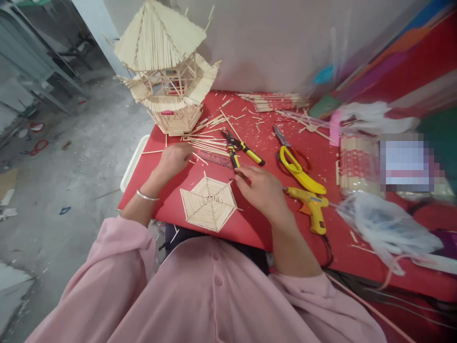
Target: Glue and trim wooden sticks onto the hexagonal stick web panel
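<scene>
A flat hexagonal panel [209, 202] made of thin wooden sticks lies on the red table [250, 224] in front of me. My left hand [174, 159] rests with curled fingers on a pile of loose sticks [207, 143] just beyond the panel. My right hand [260, 188] hovers at the panel's right corner, fingers bent; what they pinch, if anything, is too small to see. Black and yellow cutters [241, 147] lie just beyond my right fingertips.
A tall stick-built pagoda model [166, 71] stands at the table's far left corner. Yellow scissors [296, 162] and a yellow glue gun [310, 205] lie to the right. Stick bundles [357, 164], plastic bags [385, 228] and a white tray [134, 162] surround the work area.
</scene>
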### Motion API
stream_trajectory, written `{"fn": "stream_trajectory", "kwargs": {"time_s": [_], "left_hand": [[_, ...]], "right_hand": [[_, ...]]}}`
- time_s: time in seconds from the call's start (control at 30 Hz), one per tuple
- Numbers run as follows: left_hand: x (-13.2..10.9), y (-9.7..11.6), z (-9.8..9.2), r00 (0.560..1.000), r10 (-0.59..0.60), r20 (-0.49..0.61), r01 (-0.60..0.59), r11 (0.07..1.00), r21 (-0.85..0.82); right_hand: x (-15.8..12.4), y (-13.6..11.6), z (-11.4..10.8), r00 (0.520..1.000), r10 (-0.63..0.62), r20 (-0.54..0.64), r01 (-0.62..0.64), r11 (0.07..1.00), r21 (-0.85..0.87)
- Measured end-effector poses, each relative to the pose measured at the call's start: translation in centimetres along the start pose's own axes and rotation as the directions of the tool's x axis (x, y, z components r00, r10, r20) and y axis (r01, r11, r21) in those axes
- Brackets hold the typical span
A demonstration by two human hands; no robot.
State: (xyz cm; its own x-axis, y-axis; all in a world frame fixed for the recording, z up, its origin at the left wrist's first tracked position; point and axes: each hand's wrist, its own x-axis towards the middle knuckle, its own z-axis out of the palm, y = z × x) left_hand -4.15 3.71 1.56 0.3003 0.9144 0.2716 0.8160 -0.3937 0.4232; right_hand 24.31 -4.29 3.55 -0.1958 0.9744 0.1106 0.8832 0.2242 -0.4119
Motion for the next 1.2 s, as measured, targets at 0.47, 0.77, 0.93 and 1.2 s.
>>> {"fn": "stream_trajectory", "kwargs": {"time_s": [0.47,0.77,0.93,1.2], "left_hand": [[7.8,0.3,5.0,0.895,0.328,0.303,-0.419,0.852,0.316],[6.5,-0.4,1.8,0.955,0.228,0.19,-0.285,0.885,0.368],[2.0,-0.8,-1.1,0.99,0.14,0.014,-0.14,0.974,0.18],[-2.9,-0.1,0.1,0.964,0.243,0.11,-0.211,0.946,-0.246]], "right_hand": [[4.2,1.3,3.4,0.997,0.076,-0.034,-0.079,0.991,-0.111],[2.5,3.1,0.5,0.981,0.145,-0.127,-0.163,0.976,-0.145],[0.9,5.8,-0.9,0.961,0.184,-0.206,-0.209,0.972,-0.107],[-0.5,2.7,0.4,0.987,0.042,-0.154,-0.01,0.979,0.202]]}}
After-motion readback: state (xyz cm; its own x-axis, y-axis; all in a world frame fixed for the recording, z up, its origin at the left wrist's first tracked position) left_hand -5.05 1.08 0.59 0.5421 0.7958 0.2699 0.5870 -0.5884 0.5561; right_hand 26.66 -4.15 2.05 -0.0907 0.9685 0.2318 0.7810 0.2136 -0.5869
